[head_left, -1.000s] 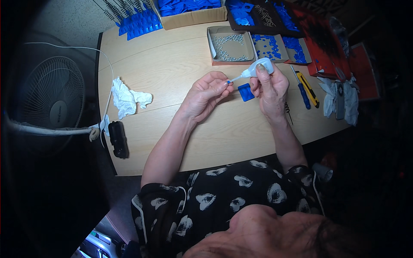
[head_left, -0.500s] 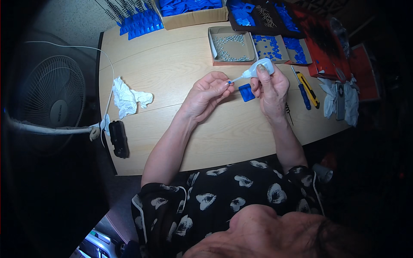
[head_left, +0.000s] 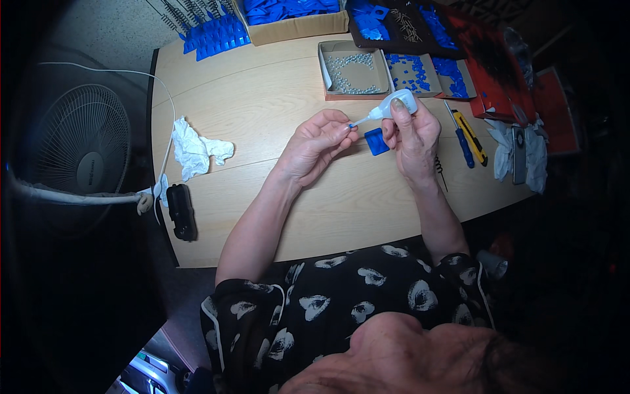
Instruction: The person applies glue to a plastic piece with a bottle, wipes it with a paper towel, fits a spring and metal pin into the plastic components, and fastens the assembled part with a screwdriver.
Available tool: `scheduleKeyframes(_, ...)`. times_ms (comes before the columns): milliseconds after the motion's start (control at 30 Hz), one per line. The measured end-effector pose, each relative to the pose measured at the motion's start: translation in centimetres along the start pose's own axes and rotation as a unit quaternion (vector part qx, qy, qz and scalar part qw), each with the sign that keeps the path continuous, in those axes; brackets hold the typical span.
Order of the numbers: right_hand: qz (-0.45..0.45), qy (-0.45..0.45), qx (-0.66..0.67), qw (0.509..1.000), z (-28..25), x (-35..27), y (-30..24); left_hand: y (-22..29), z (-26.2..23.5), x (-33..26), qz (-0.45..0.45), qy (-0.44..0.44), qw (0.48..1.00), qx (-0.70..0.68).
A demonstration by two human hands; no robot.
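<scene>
My left hand [head_left: 319,146] pinches a small blue plastic piece [head_left: 352,125] between thumb and fingertips, mostly covered by them. In my right hand [head_left: 415,134] is a small white squeeze bottle [head_left: 394,106], tilted so that its thin nozzle points down to the left. The nozzle's tip is at the blue piece; whether they touch I cannot tell. Just below the bottle, a flat blue plastic part [head_left: 376,142] lies on the table beside my right fingers. A dark coiled spring [head_left: 441,175] lies partly hidden behind my right wrist.
Beyond my hands stand a box of small clear beads [head_left: 354,69] and a box of tiny blue pieces [head_left: 410,72]. A blue screwdriver [head_left: 464,146] and yellow cutter [head_left: 478,148] lie at right. Crumpled tissue [head_left: 193,150] and a black case [head_left: 181,212] lie at left.
</scene>
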State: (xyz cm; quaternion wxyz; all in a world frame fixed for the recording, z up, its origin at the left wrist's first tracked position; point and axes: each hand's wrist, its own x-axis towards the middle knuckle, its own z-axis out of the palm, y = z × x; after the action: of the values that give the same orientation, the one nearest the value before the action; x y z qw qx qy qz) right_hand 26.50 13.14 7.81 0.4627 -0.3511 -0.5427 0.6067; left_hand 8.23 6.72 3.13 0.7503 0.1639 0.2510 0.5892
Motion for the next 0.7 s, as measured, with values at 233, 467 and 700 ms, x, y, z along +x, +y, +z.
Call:
scheduleKeyframes(233, -0.002, 0.018, 0.060, 0.998, -0.17, 0.12, -0.51, -0.06, -0.40, -0.10, 0.005, -0.011, 1.000, -0.025)
scheduleKeyframes(467, 0.021, 0.003, 0.056, 0.998, -0.33, 0.10, -0.37, -0.19, -0.61, 0.12, -0.004, -0.016, 0.999, -0.037)
scheduleKeyframes(700, 0.012, -0.012, 0.004, 1.000, -0.44, -0.03, -0.32, -0.30, -0.57, 0.23, -0.001, -0.015, 1.000, -0.022)
